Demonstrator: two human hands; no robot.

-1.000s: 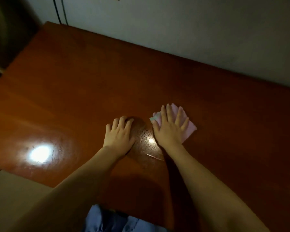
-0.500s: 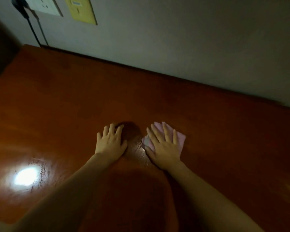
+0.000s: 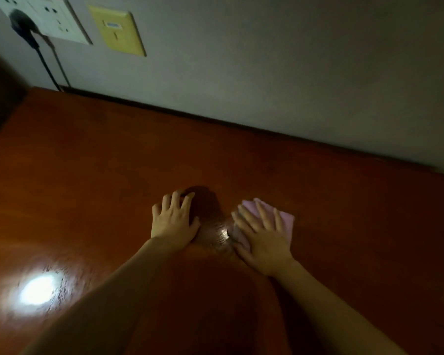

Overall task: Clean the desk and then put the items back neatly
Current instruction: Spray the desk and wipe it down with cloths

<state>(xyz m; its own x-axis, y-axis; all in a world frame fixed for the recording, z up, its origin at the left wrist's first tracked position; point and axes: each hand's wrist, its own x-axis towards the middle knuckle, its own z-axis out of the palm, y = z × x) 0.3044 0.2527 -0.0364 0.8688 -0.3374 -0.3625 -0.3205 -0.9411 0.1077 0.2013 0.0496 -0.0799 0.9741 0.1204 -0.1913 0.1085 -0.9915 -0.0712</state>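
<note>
Hands flat on a dim reddish wooden desk (image 3: 87, 175), one on a pink cloth (image 3: 285, 220).
The right hand (image 3: 263, 237) presses the cloth down with straight, spread fingers near the desk's middle; the left hand (image 3: 173, 221) rests palm-down just beside it, fingers relaxed, holding nothing. A wall socket (image 3: 44, 16) sits above the far-left corner.

Reddish-brown table, pink cloth, grey wall.
The table (image 3: 113, 175) is glossy reddish-brown with a white glare spot at its near left. The folded cloth (image 3: 285, 221) is pale pink. The wall (image 3: 292, 73) is plain grey, bearing a white socket plate (image 3: 51, 19), a black plug (image 3: 21, 17) and a yellow plate (image 3: 118, 32).
</note>
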